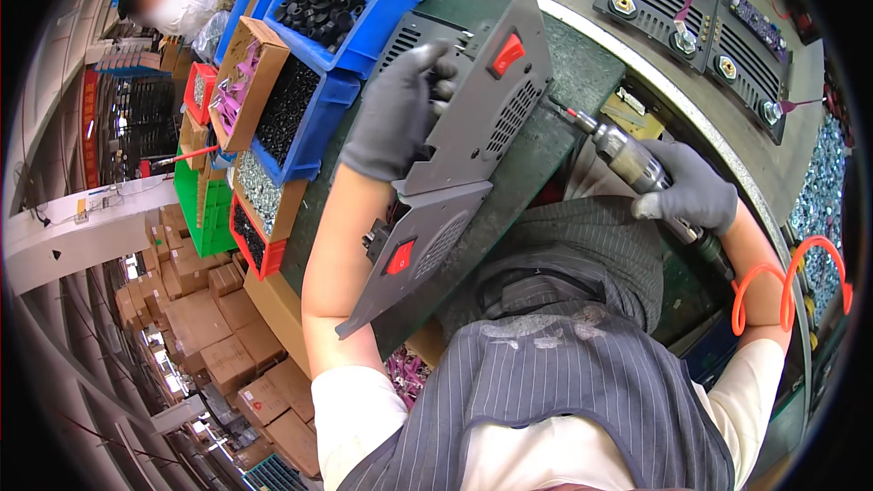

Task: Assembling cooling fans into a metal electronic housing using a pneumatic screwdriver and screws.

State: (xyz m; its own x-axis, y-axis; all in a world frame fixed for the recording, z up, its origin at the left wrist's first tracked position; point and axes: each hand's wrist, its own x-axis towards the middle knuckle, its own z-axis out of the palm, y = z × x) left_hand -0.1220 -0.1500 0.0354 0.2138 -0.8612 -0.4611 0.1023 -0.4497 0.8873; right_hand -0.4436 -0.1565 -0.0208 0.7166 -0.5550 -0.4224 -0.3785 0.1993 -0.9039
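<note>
Your left hand (400,109) grips the grey panel (482,100); your right hand (687,191) clenches the screwdriver (627,159), whose tip could slip off if the panel tilts.

My left hand (400,109), in a dark grey knit glove, reaches forward with fingers curled and gripping, forearm bare. My gloved right hand (687,186) is closed in a fist, elbow bent outward.
</note>
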